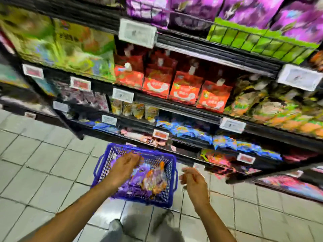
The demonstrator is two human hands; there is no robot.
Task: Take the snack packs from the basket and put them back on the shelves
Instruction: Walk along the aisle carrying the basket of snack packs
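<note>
Evidently, the left hand [125,165] is lowered into the basket [170,173] toward the snack packs [152,180]; whether anything is gripped cannot be told. The right hand [191,179] is held loosely curled and empty beside it, free for shelving.

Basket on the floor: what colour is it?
Blue-purple mesh basket, shown in the head view.

price tags [232,125] unreadable from blur, left hand [125,165] fingertips hidden in basket [170,173]

A blue basket [134,175] sits on the tiled floor [43,163] before stocked shelves [183,105], holding snack packs [153,180], while the left hand [125,165] reaches down into it, seemingly not yet gripping anything through the blur, and the right hand [192,179] hangs loosely curled beside its rim.
</note>
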